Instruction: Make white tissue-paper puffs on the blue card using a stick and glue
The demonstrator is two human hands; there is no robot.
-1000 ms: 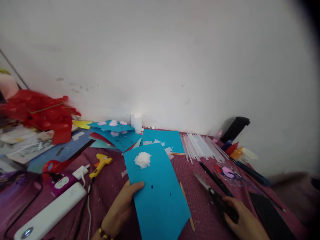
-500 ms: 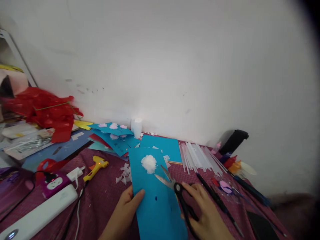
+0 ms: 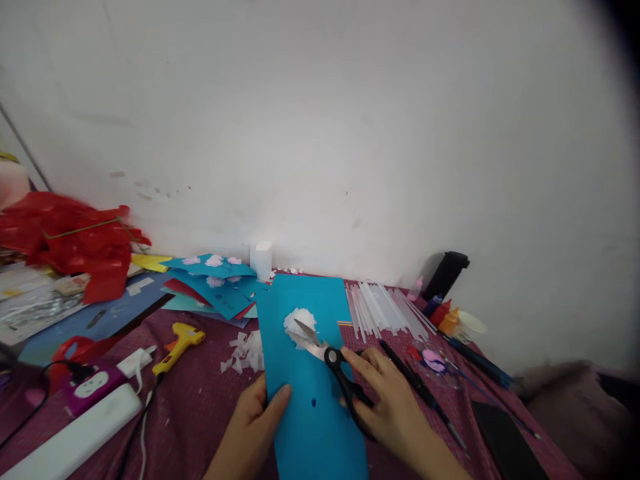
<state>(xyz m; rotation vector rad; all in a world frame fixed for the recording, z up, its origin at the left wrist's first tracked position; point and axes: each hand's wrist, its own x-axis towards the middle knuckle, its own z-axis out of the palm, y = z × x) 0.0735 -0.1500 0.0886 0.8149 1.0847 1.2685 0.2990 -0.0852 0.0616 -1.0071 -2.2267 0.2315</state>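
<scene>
My left hand (image 3: 260, 413) grips the left edge of a blue paper sheet (image 3: 313, 437), thumb on top. A white layered paper flower (image 3: 301, 321) sits on the sheet's upper part, with a small dark blue spot below it. In my right hand (image 3: 385, 393) is a pair of scissors (image 3: 333, 359) with black handles. Its blades lie over the flower and look nearly closed. Whether they touch the petals I cannot tell. White paper scraps (image 3: 245, 352) lie just left of the sheet.
A yellow glue gun (image 3: 179, 347) and a white power strip (image 3: 75, 437) lie at left. Blue papers with pale flowers (image 3: 213, 270) are stacked behind. White glue sticks (image 3: 385, 310), brushes, small paint bottles (image 3: 440, 312) and a black phone-like slab (image 3: 507, 437) lie at right.
The scissors have moved up and left, from beside the flower to over it, and their blades have come closer together. The camera view has turned slightly right.
</scene>
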